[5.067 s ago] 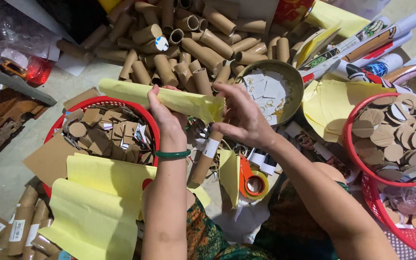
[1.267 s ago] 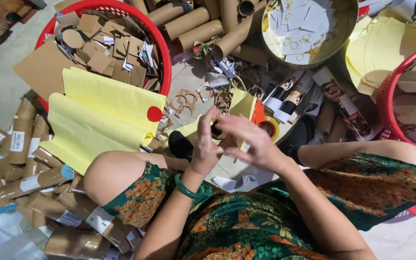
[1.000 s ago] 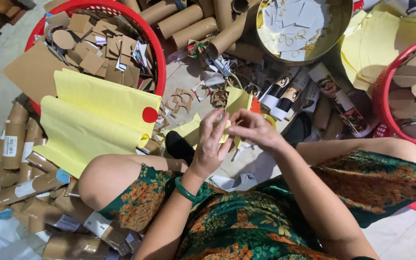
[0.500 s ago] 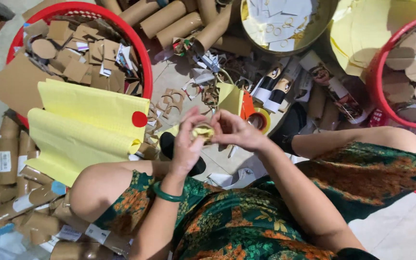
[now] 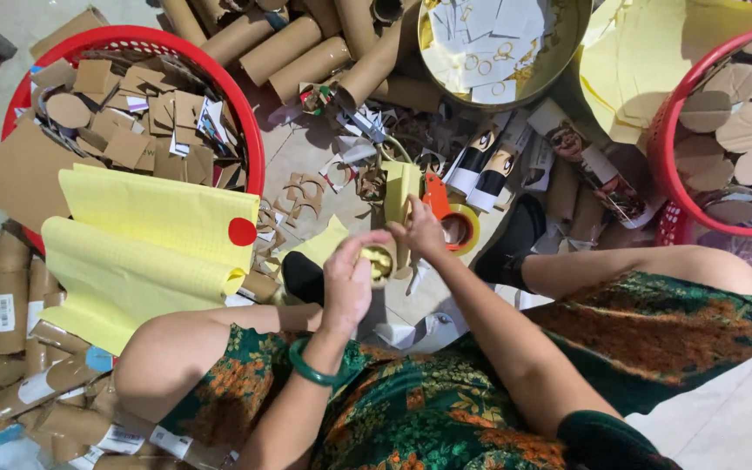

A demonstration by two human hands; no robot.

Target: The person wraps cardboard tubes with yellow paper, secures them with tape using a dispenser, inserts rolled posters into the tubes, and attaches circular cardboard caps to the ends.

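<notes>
Floor of pale tile (image 5: 724,418), crowded with craft stock. Nearest: left hand (image 5: 347,283) and right hand (image 5: 419,233) together, both pinched on a small yellow-wrapped cardboard tube (image 5: 379,261) held end-on above the knees. Just beyond: roll of yellow tape on an orange dispenser (image 5: 456,224). Left: stack of yellow paper sheets (image 5: 145,239), brown tubes beside it. Far left: red round basket of cardboard scraps (image 5: 132,96). Far: brown cardboard tubes (image 5: 306,52), gold round tin of paper cutouts (image 5: 502,43). Right: red basket of cardboard discs (image 5: 733,139).

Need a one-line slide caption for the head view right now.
Seated person's left hand and right hand work a yellow-wrapped cardboard tube amid red baskets and yellow paper sheets.
</notes>
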